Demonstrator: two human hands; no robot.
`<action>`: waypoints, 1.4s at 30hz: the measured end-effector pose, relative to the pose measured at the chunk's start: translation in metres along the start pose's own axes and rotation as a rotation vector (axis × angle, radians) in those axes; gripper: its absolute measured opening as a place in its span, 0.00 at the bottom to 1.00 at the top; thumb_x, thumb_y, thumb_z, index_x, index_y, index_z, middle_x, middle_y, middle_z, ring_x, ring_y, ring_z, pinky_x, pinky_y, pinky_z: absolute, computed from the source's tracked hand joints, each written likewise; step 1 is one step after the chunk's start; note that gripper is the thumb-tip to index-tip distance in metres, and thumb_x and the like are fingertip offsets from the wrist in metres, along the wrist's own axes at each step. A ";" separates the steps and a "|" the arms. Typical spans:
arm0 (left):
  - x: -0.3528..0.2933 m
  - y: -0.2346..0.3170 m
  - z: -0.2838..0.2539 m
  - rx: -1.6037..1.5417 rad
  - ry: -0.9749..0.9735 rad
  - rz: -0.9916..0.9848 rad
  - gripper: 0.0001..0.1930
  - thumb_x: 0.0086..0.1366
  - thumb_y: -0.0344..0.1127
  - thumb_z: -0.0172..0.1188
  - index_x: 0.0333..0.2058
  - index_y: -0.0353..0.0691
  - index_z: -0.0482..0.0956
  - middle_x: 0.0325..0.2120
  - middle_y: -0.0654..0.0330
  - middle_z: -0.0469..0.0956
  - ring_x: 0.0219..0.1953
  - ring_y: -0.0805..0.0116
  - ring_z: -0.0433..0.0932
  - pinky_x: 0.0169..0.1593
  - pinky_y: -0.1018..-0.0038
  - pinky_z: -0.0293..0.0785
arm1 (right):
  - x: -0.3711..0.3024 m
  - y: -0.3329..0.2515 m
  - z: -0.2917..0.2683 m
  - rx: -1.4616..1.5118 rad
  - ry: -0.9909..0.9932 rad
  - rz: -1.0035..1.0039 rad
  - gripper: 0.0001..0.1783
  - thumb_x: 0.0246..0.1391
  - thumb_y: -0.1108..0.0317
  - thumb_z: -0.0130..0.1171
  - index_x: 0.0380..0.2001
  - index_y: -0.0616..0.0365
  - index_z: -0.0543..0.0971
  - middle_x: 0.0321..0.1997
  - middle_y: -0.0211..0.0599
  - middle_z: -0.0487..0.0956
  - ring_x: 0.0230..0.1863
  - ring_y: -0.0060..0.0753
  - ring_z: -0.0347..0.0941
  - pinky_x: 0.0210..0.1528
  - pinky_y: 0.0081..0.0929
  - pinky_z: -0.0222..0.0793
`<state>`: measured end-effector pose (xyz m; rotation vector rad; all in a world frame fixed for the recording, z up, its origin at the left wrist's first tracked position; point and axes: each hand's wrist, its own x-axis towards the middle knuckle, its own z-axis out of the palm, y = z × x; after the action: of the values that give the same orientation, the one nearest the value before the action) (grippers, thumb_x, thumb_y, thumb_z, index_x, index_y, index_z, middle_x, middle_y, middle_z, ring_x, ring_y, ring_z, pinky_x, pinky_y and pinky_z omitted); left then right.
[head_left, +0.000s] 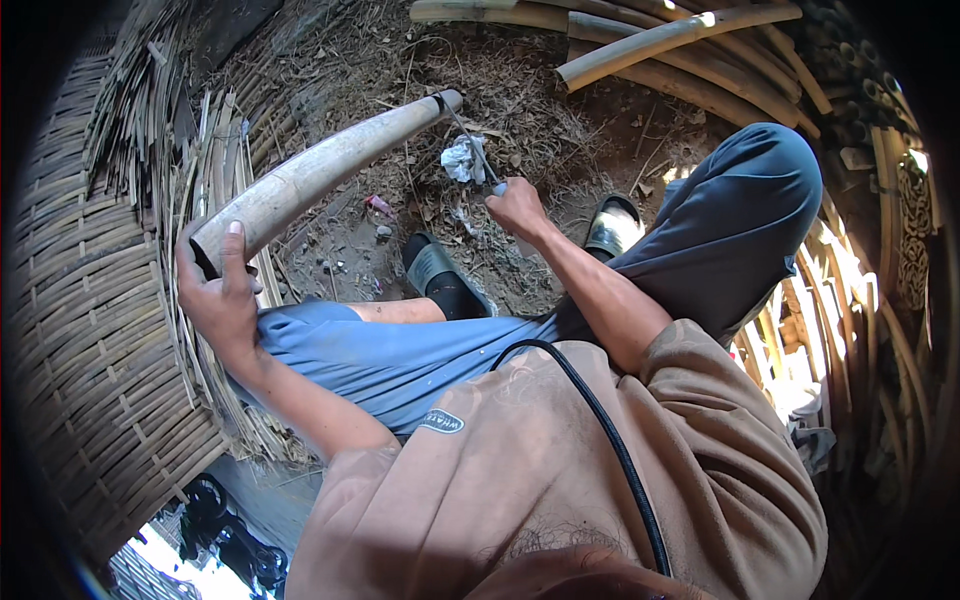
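Woven mat (80, 330) left; bamboo stack (690, 50) ahead

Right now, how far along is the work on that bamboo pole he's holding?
Done: a heap of thin bamboo strips lies beside the woven mat, so earlier pieces look already split. In hand: the left hand grips the near end of the bamboo pole, while the right hand holds a thin blade at its far end. Left: this pole looks whole, and more poles lie beyond.
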<state>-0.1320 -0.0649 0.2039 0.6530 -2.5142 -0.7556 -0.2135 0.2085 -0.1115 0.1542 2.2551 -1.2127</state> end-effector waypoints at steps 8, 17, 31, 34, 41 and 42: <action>0.003 0.003 0.002 -0.020 -0.007 0.024 0.18 0.68 0.42 0.67 0.49 0.35 0.79 0.30 0.62 0.80 0.20 0.80 0.71 0.23 0.80 0.65 | -0.008 -0.020 -0.009 0.016 -0.025 -0.068 0.20 0.49 0.63 0.62 0.42 0.67 0.84 0.40 0.63 0.84 0.47 0.62 0.82 0.51 0.48 0.77; -0.002 0.023 0.005 0.060 -0.045 0.453 0.27 0.57 0.40 0.73 0.55 0.39 0.80 0.42 0.50 0.83 0.45 0.57 0.82 0.53 0.64 0.76 | -0.006 -0.011 0.012 0.167 0.014 0.150 0.20 0.49 0.60 0.63 0.35 0.70 0.84 0.34 0.57 0.85 0.40 0.55 0.85 0.46 0.45 0.78; -0.051 0.060 0.059 -0.281 -0.071 0.871 0.45 0.47 0.55 0.82 0.60 0.43 0.72 0.45 0.51 0.79 0.46 0.54 0.82 0.47 0.61 0.84 | -0.034 -0.061 -0.011 0.478 0.138 -0.636 0.44 0.47 0.67 0.61 0.71 0.55 0.64 0.35 0.37 0.77 0.32 0.30 0.75 0.42 0.31 0.76; -0.061 0.067 0.071 -0.351 -0.142 0.868 0.44 0.47 0.52 0.82 0.61 0.43 0.73 0.48 0.51 0.78 0.49 0.53 0.81 0.49 0.61 0.83 | -0.032 -0.055 0.001 0.574 0.272 -0.678 0.53 0.43 0.58 0.73 0.73 0.54 0.61 0.48 0.46 0.84 0.47 0.38 0.83 0.54 0.31 0.78; -0.074 0.080 0.083 -0.458 -0.439 0.909 0.40 0.53 0.38 0.81 0.63 0.39 0.72 0.53 0.42 0.77 0.46 0.55 0.83 0.44 0.66 0.84 | -0.016 -0.049 -0.017 1.038 0.143 -0.495 0.60 0.45 0.57 0.80 0.76 0.55 0.54 0.45 0.39 0.86 0.43 0.31 0.85 0.49 0.27 0.81; -0.072 0.080 0.089 -0.521 -0.471 0.912 0.40 0.52 0.33 0.80 0.63 0.39 0.73 0.55 0.43 0.76 0.45 0.59 0.83 0.40 0.72 0.84 | -0.009 -0.043 -0.023 1.001 0.146 -0.481 0.59 0.48 0.58 0.78 0.76 0.55 0.53 0.44 0.39 0.86 0.42 0.31 0.85 0.47 0.28 0.82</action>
<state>-0.1457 0.0681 0.1651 -0.8810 -2.4178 -1.1783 -0.2309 0.2032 -0.0648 0.0690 1.6178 -2.5708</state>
